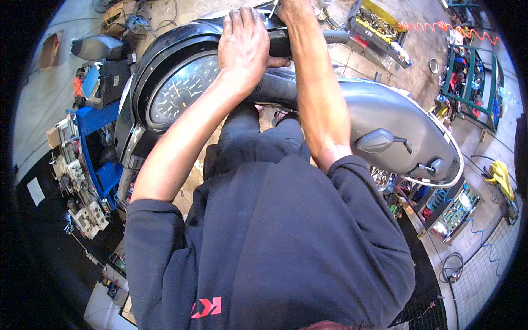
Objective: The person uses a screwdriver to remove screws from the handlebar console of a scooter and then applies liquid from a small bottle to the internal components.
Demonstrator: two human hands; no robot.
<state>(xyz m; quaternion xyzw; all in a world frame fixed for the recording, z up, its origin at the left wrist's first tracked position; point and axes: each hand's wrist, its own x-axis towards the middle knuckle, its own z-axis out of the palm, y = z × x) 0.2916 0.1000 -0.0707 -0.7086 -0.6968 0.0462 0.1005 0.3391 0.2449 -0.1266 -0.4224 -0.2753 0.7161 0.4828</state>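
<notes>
My left hand (245,44) rests on the black dashboard fairing of a scooter, its fingers stretched over the upper cover beside the round speedometer (179,93). My right hand (293,10) is at the top edge of the view, near a slim metal piece and the black handlebar grip (333,37); its fingers are closed, and what they hold is too small to make out. The long dark seat (393,110) stretches to the right, with a detached mirror (374,142) lying on it.
A yellow-trayed toolbox (379,27), an orange coiled hose (440,26) and a green-framed tool rack (470,82) stand at upper right. An open tool case (456,214) sits lower right. At left are a blue cart (102,148) and a pile of metal parts (82,209).
</notes>
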